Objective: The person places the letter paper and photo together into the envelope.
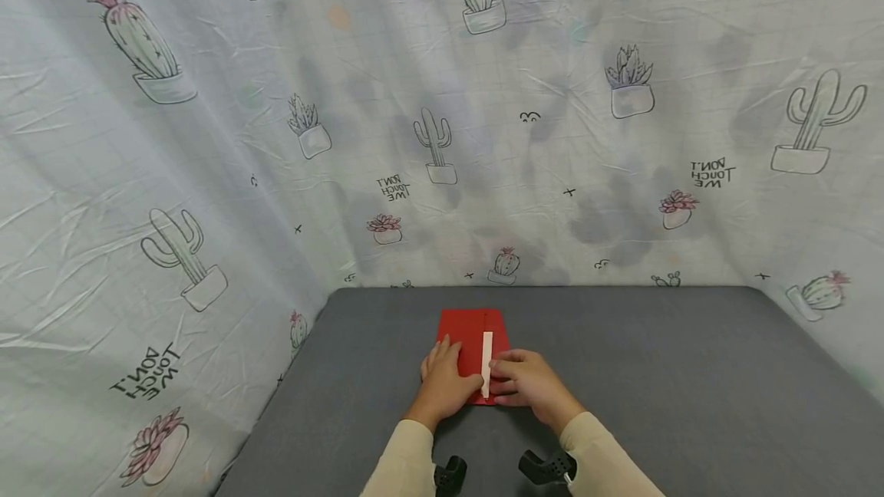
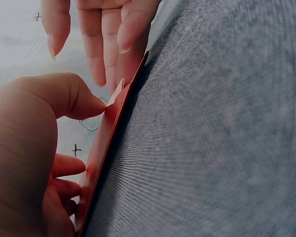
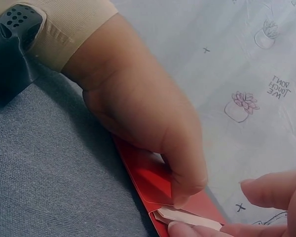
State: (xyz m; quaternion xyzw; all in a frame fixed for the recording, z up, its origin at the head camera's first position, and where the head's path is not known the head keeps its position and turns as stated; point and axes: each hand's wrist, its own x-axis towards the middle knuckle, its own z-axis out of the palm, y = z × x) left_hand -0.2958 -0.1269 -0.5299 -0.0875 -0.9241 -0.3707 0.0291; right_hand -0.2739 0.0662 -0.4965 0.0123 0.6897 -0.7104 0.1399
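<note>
A flat red piece of folded paper (image 1: 471, 337), like an envelope, lies on the grey table. Lengthwise along its right part runs a narrow cream paper strip (image 1: 486, 363), whose near end looks folded in the right wrist view. My left hand (image 1: 445, 386) rests on the red paper's left side with fingers spread. Its thumb tip (image 3: 181, 201) presses right beside the strip. On the strip's other side is my right hand (image 1: 532, 382), its fingers loosely bent at the red paper's right edge. One of its fingertips (image 3: 180, 229) touches the strip's near end.
The grey table (image 1: 656, 374) stretches out on both sides of the red paper. Behind and to the left hangs a pale curtain (image 1: 518, 175) printed with cacti. A black wrist device (image 1: 545, 468) sits at each sleeve cuff.
</note>
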